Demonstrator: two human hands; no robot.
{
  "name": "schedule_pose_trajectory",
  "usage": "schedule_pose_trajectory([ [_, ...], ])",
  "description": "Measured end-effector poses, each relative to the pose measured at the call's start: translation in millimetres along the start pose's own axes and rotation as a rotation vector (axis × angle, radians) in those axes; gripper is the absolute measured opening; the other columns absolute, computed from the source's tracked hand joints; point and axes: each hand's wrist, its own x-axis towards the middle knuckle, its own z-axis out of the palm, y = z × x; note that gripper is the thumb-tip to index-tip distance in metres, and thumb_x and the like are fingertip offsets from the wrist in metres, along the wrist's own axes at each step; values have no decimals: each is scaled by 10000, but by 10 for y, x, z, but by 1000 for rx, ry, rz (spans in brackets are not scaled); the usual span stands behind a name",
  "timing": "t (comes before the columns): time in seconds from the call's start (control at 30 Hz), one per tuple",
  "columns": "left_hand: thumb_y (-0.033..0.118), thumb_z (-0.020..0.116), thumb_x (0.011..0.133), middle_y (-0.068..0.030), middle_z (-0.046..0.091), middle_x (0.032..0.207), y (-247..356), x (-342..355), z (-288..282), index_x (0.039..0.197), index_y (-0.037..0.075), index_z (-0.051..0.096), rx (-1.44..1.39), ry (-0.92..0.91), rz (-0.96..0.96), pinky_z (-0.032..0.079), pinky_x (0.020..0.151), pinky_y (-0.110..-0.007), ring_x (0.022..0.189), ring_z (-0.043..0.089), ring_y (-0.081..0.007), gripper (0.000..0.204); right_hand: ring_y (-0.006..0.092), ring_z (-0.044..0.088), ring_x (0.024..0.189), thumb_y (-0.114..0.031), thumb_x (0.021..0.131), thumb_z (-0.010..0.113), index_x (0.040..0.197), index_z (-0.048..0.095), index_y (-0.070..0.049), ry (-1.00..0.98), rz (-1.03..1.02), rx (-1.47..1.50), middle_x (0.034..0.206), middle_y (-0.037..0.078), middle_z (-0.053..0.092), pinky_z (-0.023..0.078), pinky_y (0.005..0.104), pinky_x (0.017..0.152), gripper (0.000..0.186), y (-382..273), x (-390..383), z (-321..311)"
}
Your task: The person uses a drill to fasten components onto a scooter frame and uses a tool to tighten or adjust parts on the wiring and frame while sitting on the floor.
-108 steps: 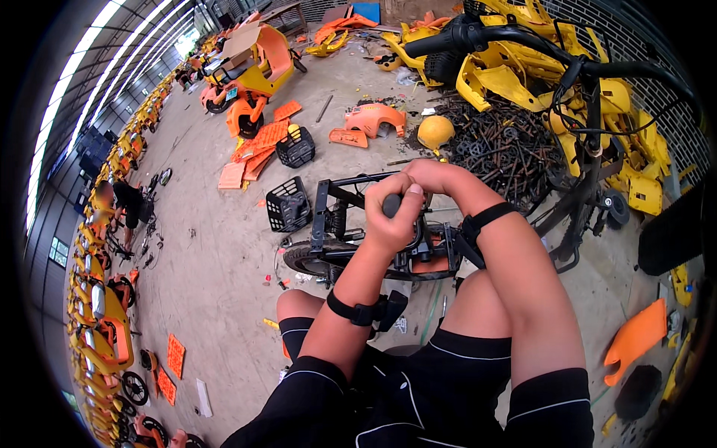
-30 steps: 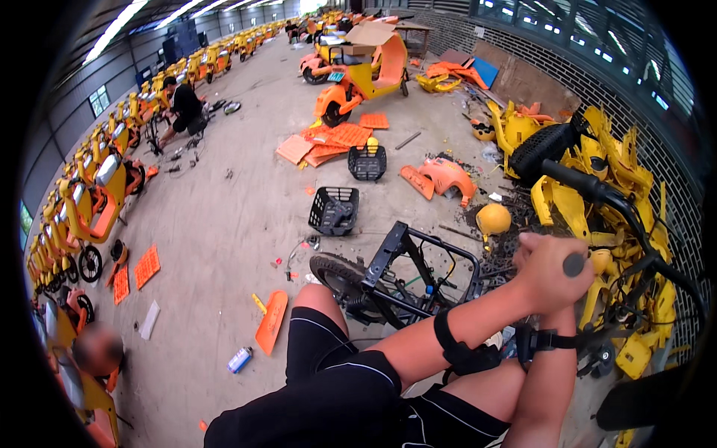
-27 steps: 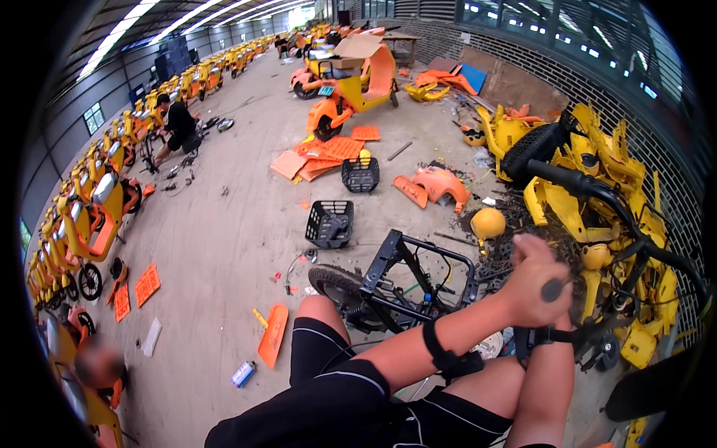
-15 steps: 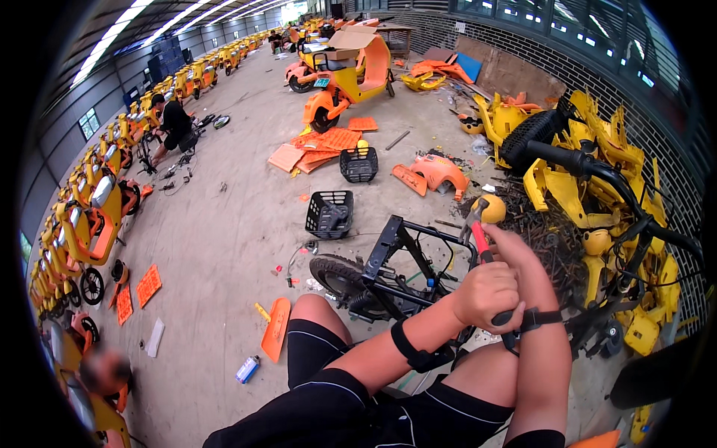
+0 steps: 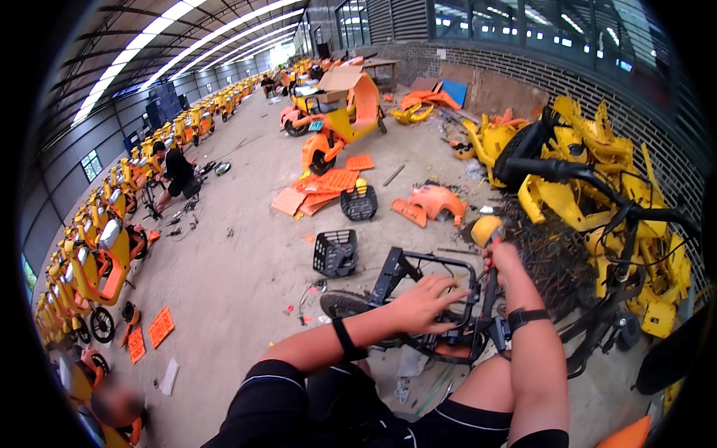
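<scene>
My left hand (image 5: 424,305) is open over the black scooter frame (image 5: 386,278), its fingers spread; I cannot tell whether they touch the metal. My right hand (image 5: 505,260), right of the frame, is wrapped round the upper handle of a hammer (image 5: 491,290). The handle is red near the head and black lower down, and it hangs downward from the fist. Most of the hammer head is hidden or blurred beside a yellow round part (image 5: 486,230). The frame lies between my legs, with a black tyre (image 5: 343,304) at its left end.
Two black baskets (image 5: 335,252) stand beyond the frame. Orange panels (image 5: 328,181) and an orange fender (image 5: 439,201) lie farther off. At right are a heap of dark bolts (image 5: 549,243), yellow body parts (image 5: 553,201) and a black handlebar (image 5: 567,171). Another person (image 5: 178,175) crouches at far left.
My left hand has let go of the hammer's lower handle, moved left and spread its fingers. The right hand keeps hold near the head, slightly lower. The view has tilted up.
</scene>
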Motion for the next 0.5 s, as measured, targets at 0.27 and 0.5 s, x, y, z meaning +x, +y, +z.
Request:
schedule_pose_trajectory([
  [0.27,502,483,1014,-203,703,905,-343,-606,786,1027,82,670,46,-325,-623,544,733,-514,832,685,-412,460,257,553,686,38,824,541,1009,523,17,192,89,223,928,156,531,437,399,491,187,135,334,-458],
  [0.5,511,535,979,-168,729,842,-226,-516,769,1006,110,703,55,-301,-802,555,705,-490,813,705,-394,436,228,585,591,-103,922,528,995,581,-41,202,291,328,824,117,584,516,314,442,110,92,390,-754],
])
